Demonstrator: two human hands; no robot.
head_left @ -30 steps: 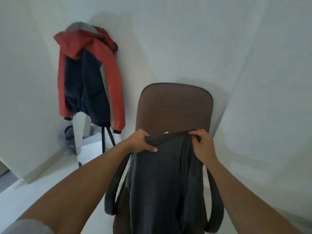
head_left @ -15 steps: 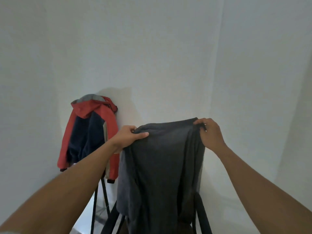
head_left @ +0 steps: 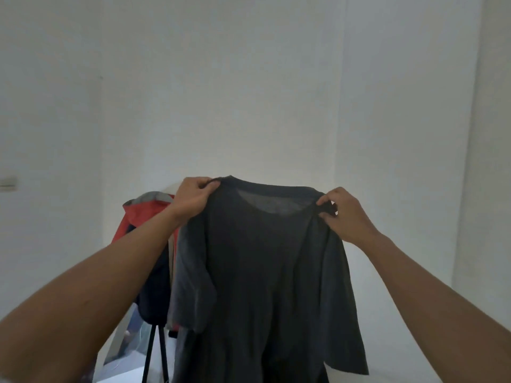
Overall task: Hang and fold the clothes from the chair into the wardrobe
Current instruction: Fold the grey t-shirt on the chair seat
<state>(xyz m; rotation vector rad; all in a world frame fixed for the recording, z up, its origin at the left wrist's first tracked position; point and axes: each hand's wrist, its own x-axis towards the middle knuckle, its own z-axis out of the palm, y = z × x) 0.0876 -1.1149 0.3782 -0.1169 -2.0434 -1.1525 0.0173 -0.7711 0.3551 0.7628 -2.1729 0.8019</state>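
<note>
A dark grey t-shirt (head_left: 260,277) hangs spread out in front of me, its collar on top and both short sleeves dangling. My left hand (head_left: 193,199) grips the shirt at its left shoulder. My right hand (head_left: 345,214) pinches the right shoulder seam between thumb and fingers. The shirt hides the chair behind it, and no wardrobe is in view.
A red and navy jacket (head_left: 143,217) hangs on a black stand (head_left: 150,352) behind the shirt at the left. White walls fill the background, with a corner at the right. A light switch plate (head_left: 7,181) sits on the left wall.
Both hands have raised the t-shirt off the chair back and pulled it wider, so it hangs open. The view has tilted upward and the chair has dropped out of sight.
</note>
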